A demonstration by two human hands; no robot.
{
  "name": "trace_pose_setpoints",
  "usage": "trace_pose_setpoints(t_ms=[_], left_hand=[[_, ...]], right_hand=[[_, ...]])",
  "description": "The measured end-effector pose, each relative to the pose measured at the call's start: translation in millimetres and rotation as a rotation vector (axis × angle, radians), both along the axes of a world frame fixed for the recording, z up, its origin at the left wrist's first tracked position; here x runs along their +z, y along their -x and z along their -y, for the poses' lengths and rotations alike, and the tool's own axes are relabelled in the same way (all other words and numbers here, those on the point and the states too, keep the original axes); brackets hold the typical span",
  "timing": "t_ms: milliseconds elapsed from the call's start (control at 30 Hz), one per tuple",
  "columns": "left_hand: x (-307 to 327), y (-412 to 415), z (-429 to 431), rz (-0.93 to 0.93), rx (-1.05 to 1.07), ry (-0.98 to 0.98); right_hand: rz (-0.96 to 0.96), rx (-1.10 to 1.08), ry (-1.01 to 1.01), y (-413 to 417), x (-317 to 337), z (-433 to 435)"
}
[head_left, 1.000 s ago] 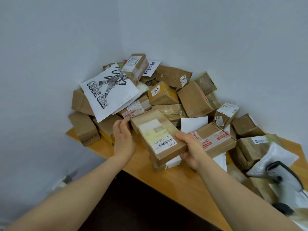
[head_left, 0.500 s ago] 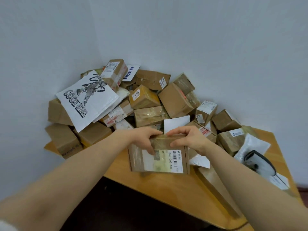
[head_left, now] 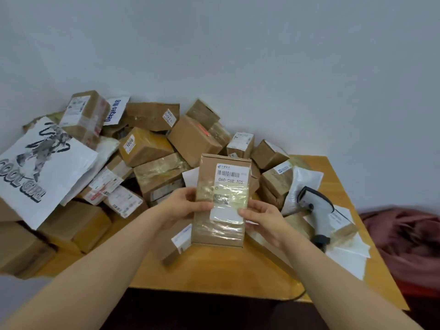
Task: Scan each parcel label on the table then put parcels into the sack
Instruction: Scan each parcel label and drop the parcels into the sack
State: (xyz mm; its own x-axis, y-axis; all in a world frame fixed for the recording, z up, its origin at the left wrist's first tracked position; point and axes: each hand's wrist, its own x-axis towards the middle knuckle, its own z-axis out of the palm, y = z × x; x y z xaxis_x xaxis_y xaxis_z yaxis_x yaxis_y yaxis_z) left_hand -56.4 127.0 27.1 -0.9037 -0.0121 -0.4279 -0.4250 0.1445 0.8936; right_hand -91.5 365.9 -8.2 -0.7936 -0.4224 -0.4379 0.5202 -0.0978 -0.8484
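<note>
A person held a taped brown parcel [head_left: 221, 201] upright above the near edge of the table [head_left: 226, 265], gripping it with both hands: the left hand [head_left: 185, 206] curled round its left side, the right hand [head_left: 264, 217] pinching its right side, thumb across the front. Its barcode label [head_left: 232, 173] faced the camera near the top. The scanner [head_left: 314, 206] lay just to the right on white mailers, so freeing a hand to fetch it could let the glossy-taped box slip, and tape glare might spoil a read. The heap of parcels [head_left: 147, 148] behind looked loosely stacked and liable to slide. A crumpled reddish cloth [head_left: 404, 236] past the table's right edge was probably the sack; its contents could not be seen.
</note>
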Motion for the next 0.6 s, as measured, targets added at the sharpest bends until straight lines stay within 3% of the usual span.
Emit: trace_pose_setpoints(t_ms=[100,200,300,400,467,500,600], left_hand=[[-7,2,-15,0.051,-0.078,-0.083],[-11,6,-25,0.069,-0.136,-0.031],[-17,15,-36,0.071,-0.087,-0.002],[-22,21,-41,0.066,-0.038,-0.009],[-23,21,-44,0.071,-0.01,-0.024],[-23,21,-45,0.072,0.006,-0.022],[-25,21,-45,0.068,0.04,0.019]], right_hand=[[-0.003,-0.073,0.021,0,-3,-11],[-0.061,-0.087,-0.067,6,-8,-25],[-0.196,-0.242,-0.356,16,-18,-47],[-0.406,-0.521,-0.965,37,-38,-94],[-0.242,-0.418,-1.291,49,-54,-123],[-0.111,-0.343,-1.334,52,-58,-132],[0.008,-0.283,-1.201,57,-65,-138]])
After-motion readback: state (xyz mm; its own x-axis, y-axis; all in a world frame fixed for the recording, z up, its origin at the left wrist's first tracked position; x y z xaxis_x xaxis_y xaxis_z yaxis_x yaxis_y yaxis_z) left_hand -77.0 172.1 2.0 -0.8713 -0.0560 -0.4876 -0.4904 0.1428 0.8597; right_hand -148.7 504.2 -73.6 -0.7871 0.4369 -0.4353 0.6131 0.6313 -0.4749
